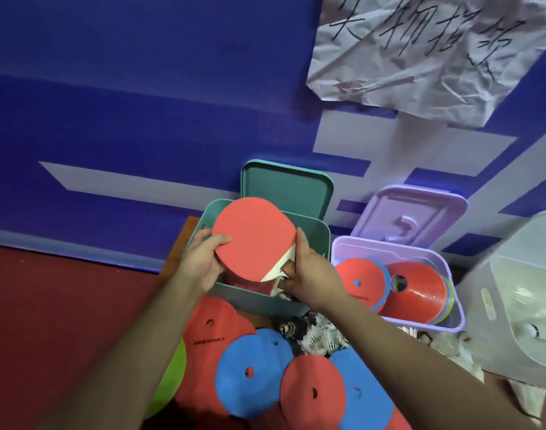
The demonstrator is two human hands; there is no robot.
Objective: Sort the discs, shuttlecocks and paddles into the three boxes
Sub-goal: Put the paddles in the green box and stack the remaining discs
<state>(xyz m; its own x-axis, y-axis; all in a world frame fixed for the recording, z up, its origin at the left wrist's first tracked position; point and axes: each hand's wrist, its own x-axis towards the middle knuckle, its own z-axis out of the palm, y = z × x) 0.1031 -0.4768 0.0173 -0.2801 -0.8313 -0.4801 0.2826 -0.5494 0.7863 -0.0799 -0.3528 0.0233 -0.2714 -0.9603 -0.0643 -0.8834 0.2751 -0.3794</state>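
Observation:
A red-faced paddle (250, 240) is held over the open green box (321, 240). My left hand (200, 262) grips the blade's left edge, and my right hand (309, 271) grips it at the handle end. The purple box (420, 325) to the right holds red and blue discs (363, 280). A white box (519, 311) at far right holds a shuttlecock (535, 332). On the floor in front lie red and blue discs (253, 367) and a heap of shuttlecocks (318, 336).
The green lid (284, 187) and the purple lid (411, 212) lean against the blue-and-white wall behind their boxes. A crumpled paper sign (420, 51) hangs above. A lime-green disc (172, 380) lies at the left on the red floor (64, 305).

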